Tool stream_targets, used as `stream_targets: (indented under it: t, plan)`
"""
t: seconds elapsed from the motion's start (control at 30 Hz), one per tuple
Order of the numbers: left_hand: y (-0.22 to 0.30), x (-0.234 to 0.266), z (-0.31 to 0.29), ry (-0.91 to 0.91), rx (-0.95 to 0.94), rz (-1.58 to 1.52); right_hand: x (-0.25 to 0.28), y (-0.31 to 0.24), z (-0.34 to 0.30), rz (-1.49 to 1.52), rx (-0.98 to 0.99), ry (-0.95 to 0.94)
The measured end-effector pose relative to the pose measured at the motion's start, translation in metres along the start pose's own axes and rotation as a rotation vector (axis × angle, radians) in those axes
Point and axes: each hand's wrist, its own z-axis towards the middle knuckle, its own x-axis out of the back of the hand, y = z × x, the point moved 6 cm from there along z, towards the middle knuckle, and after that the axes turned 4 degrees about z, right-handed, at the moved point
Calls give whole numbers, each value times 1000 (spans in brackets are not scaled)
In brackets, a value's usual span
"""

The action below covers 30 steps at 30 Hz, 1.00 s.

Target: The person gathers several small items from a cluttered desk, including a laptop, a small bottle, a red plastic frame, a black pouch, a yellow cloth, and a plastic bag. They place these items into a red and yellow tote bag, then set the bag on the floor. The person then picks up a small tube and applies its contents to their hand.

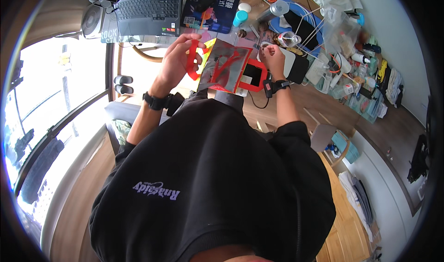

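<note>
An opened gift bag, silvery inside with red and yellow outer edges, is spread in front of my torso above my lap. My left hand is curled at its left side, with fingers through the red strap handle. At the other side, a second red handle sticks out close to my right wrist. My right hand is raised over the table edge, its fingers pinched together; whatever they hold, if anything, is too small to make out. Dark bands with small devices circle both wrists.
A laptop and a dark printed mat lie on the desk ahead. Nearby stand a turquoise-capped container, a clear plastic bottle and a blue basin. Many mixed items crowd the right. A chair stands at right.
</note>
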Motion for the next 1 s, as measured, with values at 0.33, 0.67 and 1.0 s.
stream_targets:
  t: [0.33, 0.67, 1.0]
  plan:
    - [16, 15, -30, 142, -52, 6, -78, 83, 40, -595, -177, -238]
    - [-4, 17, -35, 220, -15, 19, -86, 76, 35, -613, -368, -241]
    - [-9, 22, -34, 173, -27, -6, -43, -42, -7, 267, -202, -243]
